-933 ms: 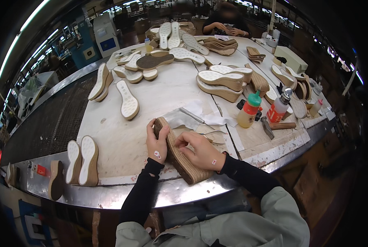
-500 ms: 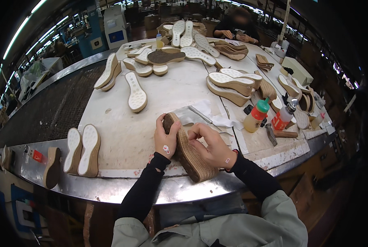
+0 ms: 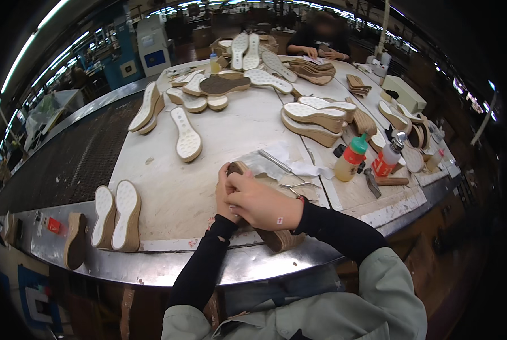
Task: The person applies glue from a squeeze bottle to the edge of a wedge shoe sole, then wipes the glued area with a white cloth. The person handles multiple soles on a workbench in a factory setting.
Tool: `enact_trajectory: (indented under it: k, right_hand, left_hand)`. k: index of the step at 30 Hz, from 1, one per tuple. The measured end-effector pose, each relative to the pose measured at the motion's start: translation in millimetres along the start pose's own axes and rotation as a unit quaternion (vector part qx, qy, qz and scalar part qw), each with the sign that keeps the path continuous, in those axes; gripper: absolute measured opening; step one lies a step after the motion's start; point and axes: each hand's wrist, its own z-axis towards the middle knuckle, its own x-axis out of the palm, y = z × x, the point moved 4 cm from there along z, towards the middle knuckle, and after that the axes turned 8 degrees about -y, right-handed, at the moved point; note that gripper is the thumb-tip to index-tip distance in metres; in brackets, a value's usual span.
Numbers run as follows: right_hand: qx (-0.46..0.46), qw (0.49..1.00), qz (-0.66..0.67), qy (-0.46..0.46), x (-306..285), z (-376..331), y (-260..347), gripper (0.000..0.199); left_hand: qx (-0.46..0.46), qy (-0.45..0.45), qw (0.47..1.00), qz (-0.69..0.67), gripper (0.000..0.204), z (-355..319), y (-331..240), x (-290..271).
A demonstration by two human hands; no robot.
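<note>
A woven-sided wedge shoe sole (image 3: pixel 279 241) is tilted at the near edge of the table, its dark underside partly showing at the far end. My left hand (image 3: pixel 223 195) grips it from the left near that far end. Across the sole lies my right hand (image 3: pixel 262 203), fingers curled in beside the left hand's fingers. Whatever is between those curled fingers is hidden. Just beyond my hands are a white cloth (image 3: pixel 299 161) with a metal-handled tool (image 3: pixel 275 161) on it, and small pliers (image 3: pixel 300 185).
Two white-topped wedge soles (image 3: pixel 127 215) stand at the left front. A green-capped bottle (image 3: pixel 351 160), a red-labelled bottle (image 3: pixel 387 156) and a hammer (image 3: pixel 381 182) sit on the right. Several soles (image 3: pixel 188 135) lie farther back. Another person (image 3: pixel 321 48) works at the far side.
My right hand has moved left and away from me along the sole's side, now overlapping my left hand. The left hand keeps its grip. The whole view has shifted slightly.
</note>
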Motion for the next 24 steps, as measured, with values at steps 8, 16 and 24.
enact_trajectory:
  k: [8,16,24]
  right_hand:
    - [-0.04,0.996,-0.038,-0.067,-3,-14,5,0.011]
    - [0.136,0.965,0.063,-0.216,-73,-98,6,0.007]
    - [0.451,0.813,-0.188,-0.316,-149,-286,-29,0.01]
  left_hand:
    - [0.007,-0.016,0.999,0.031,0.045,6,7,-3]
    - [0.031,-0.056,0.998,-0.007,0.047,6,-17,-12]
    - [0.037,-0.065,0.996,-0.054,0.049,28,-8,-35]
